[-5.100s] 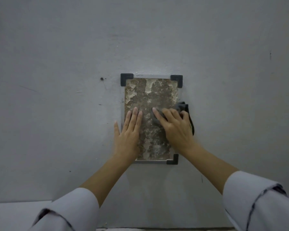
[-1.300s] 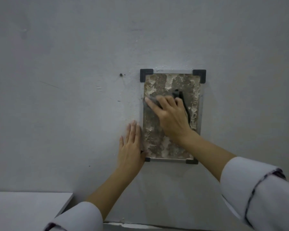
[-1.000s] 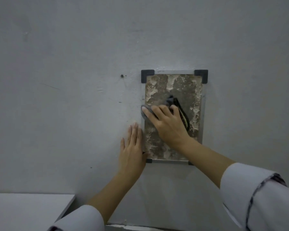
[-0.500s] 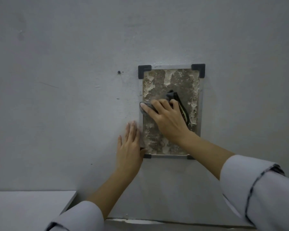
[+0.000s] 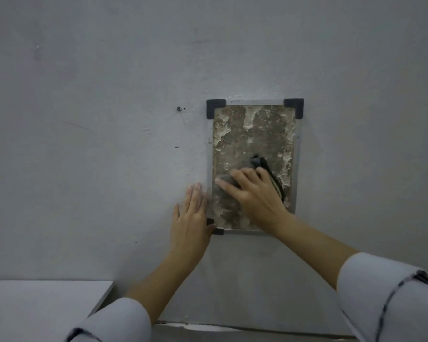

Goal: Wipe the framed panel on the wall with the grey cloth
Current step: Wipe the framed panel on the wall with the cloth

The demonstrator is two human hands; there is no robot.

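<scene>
Lower on the panel than half a second ago, the right hand (image 5: 255, 193) has slid the grey cloth (image 5: 260, 166) down from mid-height toward the lower left part of the plate, blurred by the motion. Its fingers are spread flat over the cloth, pressing it against the panel; a dark-edged fold pokes out above and to the right of the knuckles. The left hand (image 5: 190, 218) stays flat on the wall (image 5: 97, 169), fingers together and pointing up, touching the frame's left edge by the bottom left corner. The framed panel (image 5: 253, 134) hangs on the wall with its long axis vertical, black corner pieces at the top, its brown face blotched with pale patches. A white surface (image 5: 40, 307) sits at the lower left.
</scene>
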